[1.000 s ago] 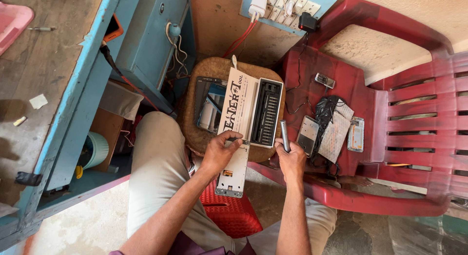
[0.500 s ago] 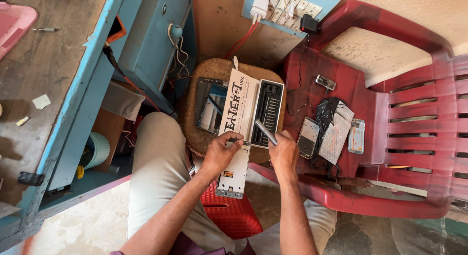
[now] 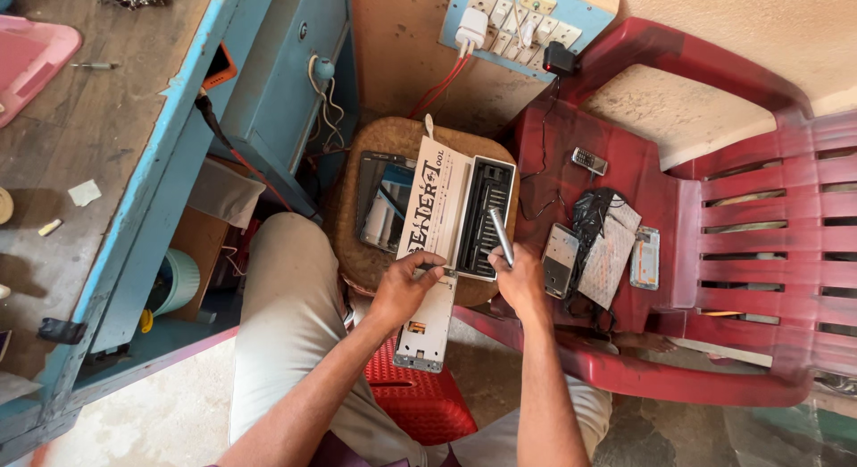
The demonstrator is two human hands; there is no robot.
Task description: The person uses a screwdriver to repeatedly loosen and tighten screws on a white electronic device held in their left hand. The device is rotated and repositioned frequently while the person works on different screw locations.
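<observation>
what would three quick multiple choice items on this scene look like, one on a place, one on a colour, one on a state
1. Where does the open screwdriver bit case lie?
A. on the round wooden stool
B. on the blue workbench
C. on the floor

2. What colour is the plastic chair?
A. green
B. red
C. white

3. What does the right hand hold?
A. nothing
B. a phone
C. a silver screwdriver handle

Answers:
1 A, the case rests on the stool top in front of the person's knees.
2 B, its seat, arms and slatted back are all red.
3 C, the fingers grip the metal handle, which points up over the case, while the left hand rests on the white phone part.
</observation>
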